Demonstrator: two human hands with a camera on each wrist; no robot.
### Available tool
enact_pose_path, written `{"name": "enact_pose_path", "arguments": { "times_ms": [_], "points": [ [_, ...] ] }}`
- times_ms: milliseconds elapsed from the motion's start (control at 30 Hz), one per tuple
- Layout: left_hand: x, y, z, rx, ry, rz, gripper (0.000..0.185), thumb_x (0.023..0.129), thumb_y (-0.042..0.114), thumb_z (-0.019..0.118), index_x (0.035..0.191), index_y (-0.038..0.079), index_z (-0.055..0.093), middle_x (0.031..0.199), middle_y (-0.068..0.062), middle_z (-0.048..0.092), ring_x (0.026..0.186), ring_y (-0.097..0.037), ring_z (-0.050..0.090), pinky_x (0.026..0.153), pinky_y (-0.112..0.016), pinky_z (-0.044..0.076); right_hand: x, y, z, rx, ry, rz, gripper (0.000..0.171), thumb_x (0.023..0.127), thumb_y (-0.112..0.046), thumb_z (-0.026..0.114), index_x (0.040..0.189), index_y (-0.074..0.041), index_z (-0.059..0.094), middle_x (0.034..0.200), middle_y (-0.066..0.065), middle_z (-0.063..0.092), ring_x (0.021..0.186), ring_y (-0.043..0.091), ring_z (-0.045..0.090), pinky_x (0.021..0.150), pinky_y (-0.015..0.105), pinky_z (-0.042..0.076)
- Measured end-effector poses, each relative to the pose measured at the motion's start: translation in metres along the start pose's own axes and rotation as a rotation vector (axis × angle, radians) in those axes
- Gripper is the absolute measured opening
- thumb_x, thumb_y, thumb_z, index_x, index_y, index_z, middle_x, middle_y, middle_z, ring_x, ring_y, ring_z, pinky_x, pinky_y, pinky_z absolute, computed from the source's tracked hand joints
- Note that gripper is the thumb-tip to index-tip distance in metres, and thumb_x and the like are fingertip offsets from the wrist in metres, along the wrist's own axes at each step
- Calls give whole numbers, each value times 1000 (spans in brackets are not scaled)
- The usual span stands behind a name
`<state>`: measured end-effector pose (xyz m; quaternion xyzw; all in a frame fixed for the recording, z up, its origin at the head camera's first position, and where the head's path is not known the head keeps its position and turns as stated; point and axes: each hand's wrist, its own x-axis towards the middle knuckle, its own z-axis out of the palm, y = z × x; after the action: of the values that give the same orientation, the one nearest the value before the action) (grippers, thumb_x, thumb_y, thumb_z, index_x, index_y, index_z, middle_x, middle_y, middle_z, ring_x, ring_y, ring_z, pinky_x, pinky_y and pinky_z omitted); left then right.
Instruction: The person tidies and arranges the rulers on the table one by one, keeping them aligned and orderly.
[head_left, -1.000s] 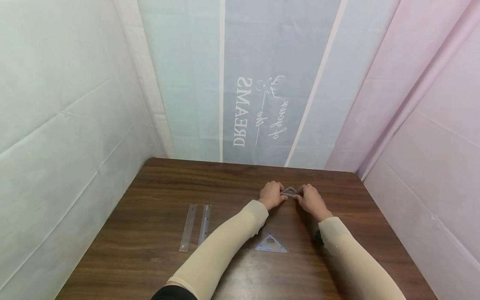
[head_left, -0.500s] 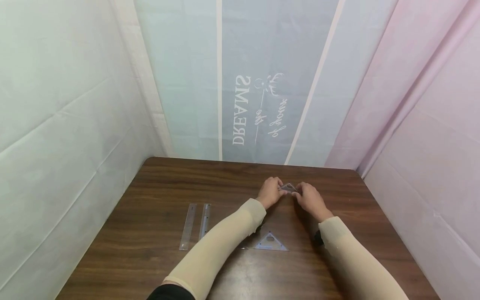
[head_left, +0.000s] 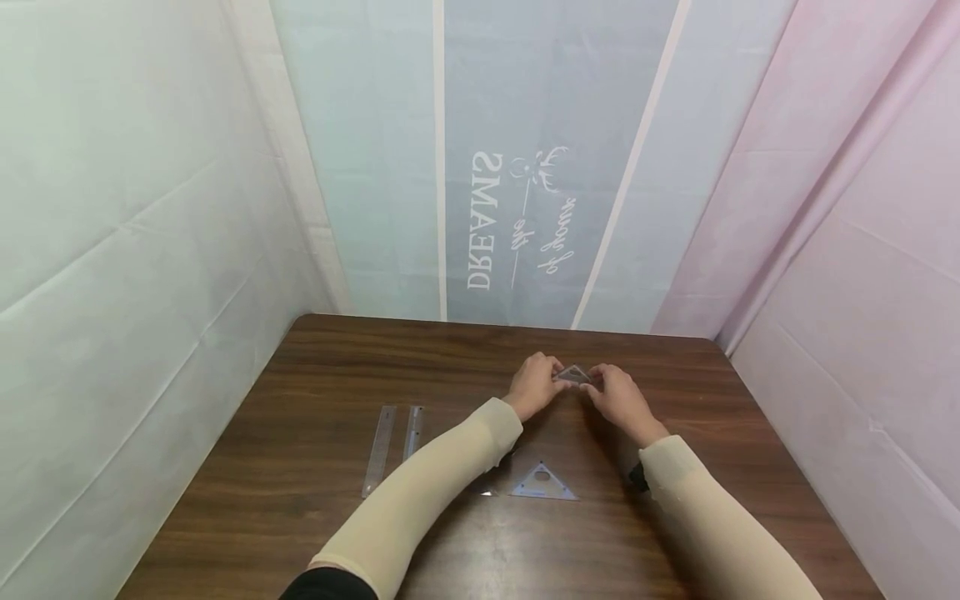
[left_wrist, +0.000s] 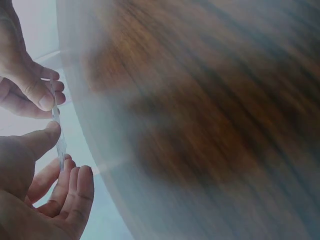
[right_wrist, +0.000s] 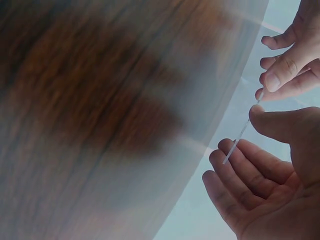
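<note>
Near the back of the table, a small clear set square (head_left: pixel 573 374) with a hole in its middle is held up between both hands. My left hand (head_left: pixel 533 387) pinches its left corner, while my right hand (head_left: pixel 621 402) pinches the right corner. In the left wrist view the set square (left_wrist: pixel 61 145) appears edge-on, with the left thumb (left_wrist: pixel 52 131) against one side and fingertips on the other. From the right wrist, it is a thin strip between thumb and fingers. A larger clear set square (head_left: pixel 543 483) with bluish edges lies on the table closer to me.
Two clear rulers lie side by side at the left: one plain ruler (head_left: pixel 378 450) and one blue-marked ruler (head_left: pixel 412 433), both partly covered by the left sleeve (head_left: pixel 427 492). A small shiny piece (head_left: pixel 487 492) shows beside that sleeve. Cloth walls (head_left: pixel 375 167) surround the brown table (head_left: pixel 247 500).
Both hands have shifted slightly left with the small set square, the left one more. The left forearm has moved left and covers more of the rulers. The larger set square stays put.
</note>
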<state>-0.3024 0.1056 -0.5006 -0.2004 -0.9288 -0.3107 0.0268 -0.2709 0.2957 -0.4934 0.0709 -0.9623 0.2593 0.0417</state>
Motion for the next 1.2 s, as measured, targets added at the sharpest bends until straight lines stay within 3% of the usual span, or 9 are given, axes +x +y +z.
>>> {"name": "enact_pose_path", "arguments": {
  "times_ms": [433, 700, 1200],
  "points": [
    [-14, -3, -10, 21, 8, 16, 31, 98, 31, 83, 120, 9, 79, 106, -2, 68, 95, -14, 59, 80, -24, 52, -7, -7, -1, 51, -32, -42, 31, 100, -7, 76, 124, 10, 68, 116, 26, 72, 106, 40, 72, 92, 57, 59],
    [-21, -5, -13, 20, -5, 46, 32, 97, 31, 83, 121, 10, 78, 106, -2, 67, 94, -13, 58, 79, -23, 51, -15, -11, -4, 51, -40, -60, 36, 99, -7, 78, 127, 13, 68, 116, 28, 72, 105, 42, 73, 91, 57, 60],
    [-41, -3, -21, 4, -31, 89, 34, 97, 34, 83, 120, 10, 76, 106, 1, 67, 93, -11, 59, 78, -21, 52, -33, -15, -6, 42, -41, -98, 27, 98, -7, 79, 121, 7, 74, 111, 20, 71, 101, 34, 72, 87, 54, 60]
  ]
}}
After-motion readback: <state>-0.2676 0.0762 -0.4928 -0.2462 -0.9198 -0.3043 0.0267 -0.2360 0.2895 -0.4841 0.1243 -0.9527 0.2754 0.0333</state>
